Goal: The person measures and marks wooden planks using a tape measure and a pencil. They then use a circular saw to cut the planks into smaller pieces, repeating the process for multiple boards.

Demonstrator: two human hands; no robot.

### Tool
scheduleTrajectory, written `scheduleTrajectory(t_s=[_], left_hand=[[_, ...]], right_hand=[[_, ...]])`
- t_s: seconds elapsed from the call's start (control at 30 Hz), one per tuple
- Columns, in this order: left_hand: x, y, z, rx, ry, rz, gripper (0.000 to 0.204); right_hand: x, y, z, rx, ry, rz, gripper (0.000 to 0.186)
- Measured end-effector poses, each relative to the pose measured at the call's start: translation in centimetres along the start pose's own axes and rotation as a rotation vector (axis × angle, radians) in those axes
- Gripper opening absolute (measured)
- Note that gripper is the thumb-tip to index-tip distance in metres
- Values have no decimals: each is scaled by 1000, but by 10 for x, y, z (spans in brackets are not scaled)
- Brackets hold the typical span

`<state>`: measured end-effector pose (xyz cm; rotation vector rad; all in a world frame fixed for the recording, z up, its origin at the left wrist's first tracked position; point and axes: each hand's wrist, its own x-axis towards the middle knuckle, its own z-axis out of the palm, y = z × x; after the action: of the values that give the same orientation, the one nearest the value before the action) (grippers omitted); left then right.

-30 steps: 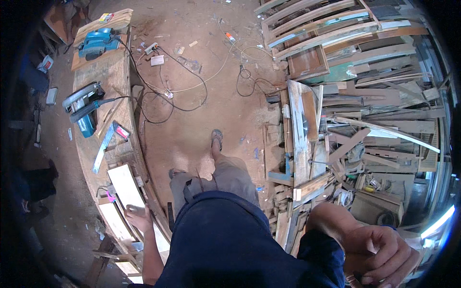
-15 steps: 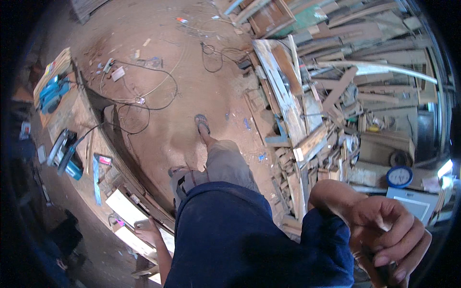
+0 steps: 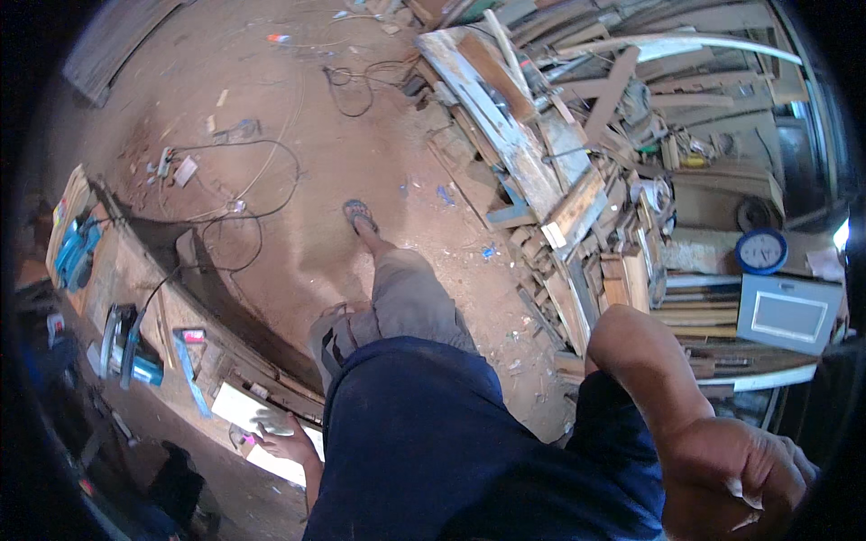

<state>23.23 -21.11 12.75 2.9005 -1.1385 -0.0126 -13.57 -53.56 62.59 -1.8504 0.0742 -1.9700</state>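
My left hand (image 3: 281, 442) rests flat on a white board (image 3: 248, 413) at the edge of the wooden workbench (image 3: 153, 298), fingers spread. My right hand (image 3: 740, 478) is raised close to the camera at the lower right. Its fingers are curled in and I see nothing in them. My dark blue shirt (image 3: 451, 451) fills the bottom middle. Below it, my legs in grey trousers and a sandalled foot (image 3: 359, 215) stand on the dirt floor.
The bench on the left carries a blue power tool (image 3: 74, 252), a circular saw (image 3: 122, 341) and a blue strip (image 3: 189, 370). Cables (image 3: 253, 180) trail over the floor. A heap of planks (image 3: 559, 171), a blue clock (image 3: 760, 250) and a white framed panel (image 3: 787, 311) stand right.
The view has swung to the right, so the bench slid left and the plank heap came more into view. My right hand's fingers have curled in. My left hand stays on the white board.
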Motion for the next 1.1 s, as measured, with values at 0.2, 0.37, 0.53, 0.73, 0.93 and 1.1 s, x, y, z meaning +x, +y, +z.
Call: scheduleTrajectory(t_s=[0.2, 0.37, 0.53, 0.73, 0.93, 1.1], left_hand=[[71, 88, -11, -517, -68, 418, 53], [102, 97, -1, -504, -260, 340, 51], [81, 49, 47, -690, -675, 125, 55], [-18, 45, 32, -485, -590, 27, 55], [-137, 144, 26, -632, -733, -425, 40], [-205, 250, 72, -405, -867, -167, 43]], right_hand=[[-100, -27, -60, -283, 191, 549, 22], [-214, 57, -108, -830, 96, 1038, 23], [-304, 54, -222, -1081, 118, 1319, 28], [-428, 52, -421, -1249, 122, 1355, 31], [-518, -19, -692, -1433, 434, 1498, 34], [-612, -119, -996, -1830, 369, 1353, 41]])
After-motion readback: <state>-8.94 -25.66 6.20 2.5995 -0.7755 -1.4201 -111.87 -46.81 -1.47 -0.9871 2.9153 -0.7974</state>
